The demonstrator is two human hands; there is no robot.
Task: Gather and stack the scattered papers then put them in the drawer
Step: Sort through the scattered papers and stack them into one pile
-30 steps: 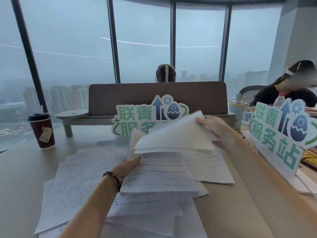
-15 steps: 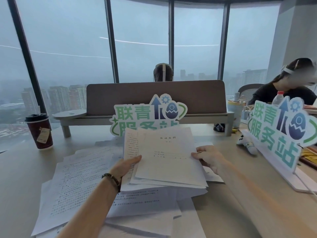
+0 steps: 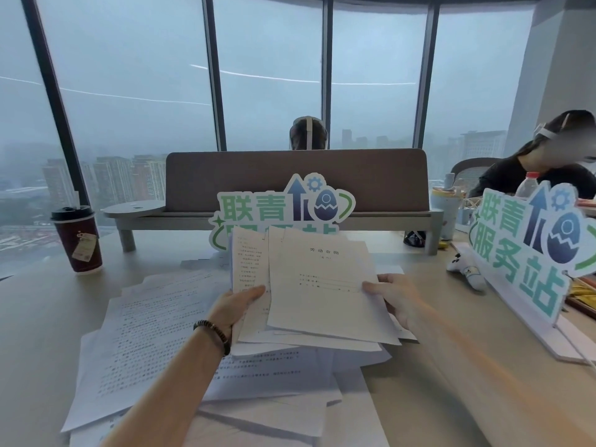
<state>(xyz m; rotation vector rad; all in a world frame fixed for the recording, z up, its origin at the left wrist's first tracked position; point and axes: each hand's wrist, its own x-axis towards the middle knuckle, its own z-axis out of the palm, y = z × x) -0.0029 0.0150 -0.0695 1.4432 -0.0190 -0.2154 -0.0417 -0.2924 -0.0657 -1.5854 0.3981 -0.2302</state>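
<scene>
A loose bundle of white printed sheets (image 3: 322, 291) is lifted off the desk and tilted toward me, a title page on top. My left hand (image 3: 237, 306) grips its left edge, thumb on top. My right hand (image 3: 392, 295) grips the right edge. Beneath lie more scattered papers (image 3: 151, 330), spread over the beige desk (image 3: 35, 317) from the left down to the bottom edge. No drawer is in view.
A dark red paper coffee cup (image 3: 77, 240) stands at the far left. One green-and-blue sign (image 3: 283, 211) is behind the papers, another (image 3: 529, 250) at the right. A white toy figure (image 3: 467, 269) lies near it. A brown divider (image 3: 296, 182) crosses the back; two people sit beyond.
My right hand brought a lifted sheet down onto the bundle and now holds its right edge. Both hands have raised and tilted the bundle toward me.
</scene>
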